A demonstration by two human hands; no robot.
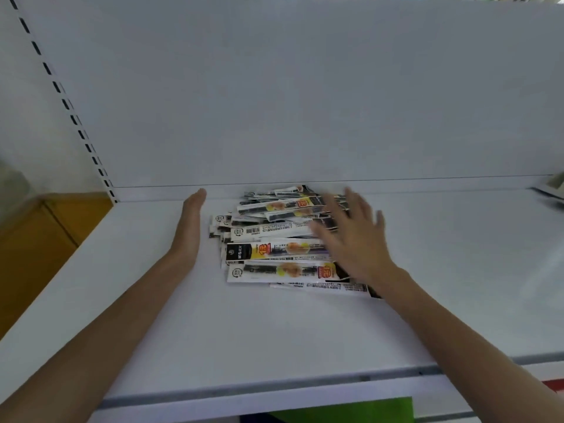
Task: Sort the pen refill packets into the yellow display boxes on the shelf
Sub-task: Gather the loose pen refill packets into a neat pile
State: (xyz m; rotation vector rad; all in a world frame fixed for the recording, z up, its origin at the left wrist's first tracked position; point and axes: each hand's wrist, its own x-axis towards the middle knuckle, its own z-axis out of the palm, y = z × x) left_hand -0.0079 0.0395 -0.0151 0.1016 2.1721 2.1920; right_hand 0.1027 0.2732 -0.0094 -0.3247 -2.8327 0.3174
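Refill packets point(283, 239) lie in a loose, overlapping heap on the white shelf point(274, 346), pushed close to the back panel point(305, 102), some printed side up and some barcode side up.

The left hand point(190, 227) stands on its edge just beside the heap's left ends, fingers straight and together, holding nothing. Whether it touches the packets I cannot tell. The right hand point(351, 239) is blurred over the right ends, fingers spread wide, with nothing gripped.

Risks, as I judge them:
- The glossy sleeves could slide over one another and fan out if the hands squeeze the heap unevenly.
- A hard sweep could push the nearest packets toward the shelf's front lip.
- With the faces mixed, kinds could be misread while sorting.

No yellow display boxes are in view, so what they hold cannot be told.
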